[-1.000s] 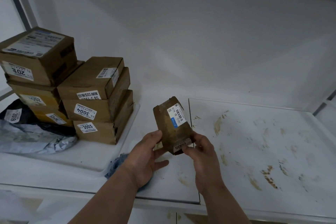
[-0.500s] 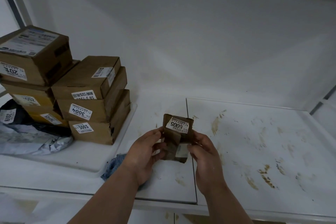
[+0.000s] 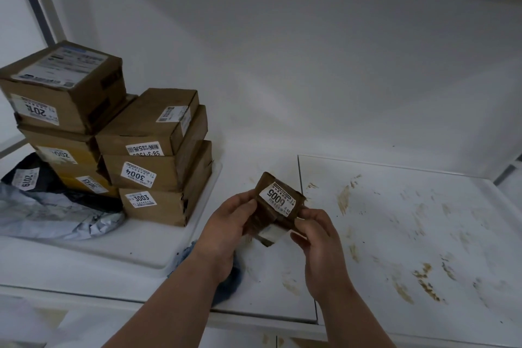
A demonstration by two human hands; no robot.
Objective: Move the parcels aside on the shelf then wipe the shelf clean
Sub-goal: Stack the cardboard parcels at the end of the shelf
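the white shelf (image 3: pixel 395 234) fills the view, its right half streaked with brown stains (image 3: pixel 423 274) from about 3 o'clock down to 5 o'clock. at 9 o'clock stands the stack of parcels (image 3: pixel 158 155), brown boxes already piled aside on the left panel, with a taller pile (image 3: pixel 62 93) behind them at 10 o'clock and a grey and black mailer bag (image 3: pixel 53 212) slumped at the far left edge. a blue cloth (image 3: pixel 228 277) lies at about 7 o'clock from the hands, mostly hidden under the left forearm and touching the shelf.

the small parcel (image 3: pixel 278 203) marked 6005 is held off the shelf at the centre, just in front of the seam between the two shelf panels. its long axis tilts from 11 o'clock down to 5 o'clock. the left hand (image 3: pixel 228 223) pinches its left edge with a closed grip, thumb on top; the right hand (image 3: pixel 319 237) pinches the lower right corner, fingers pressed onto it.

the move probably turns on one relation: the stack lies at 9 to 10 o'clock from the parcel, on the left hand's side, so that hand is the nearer one to carry it over. bare shelf lies between, nothing standing in the way, though the free room beside the stack looks narrow. the cloth sits near enough to pick up afterwards for the stains.
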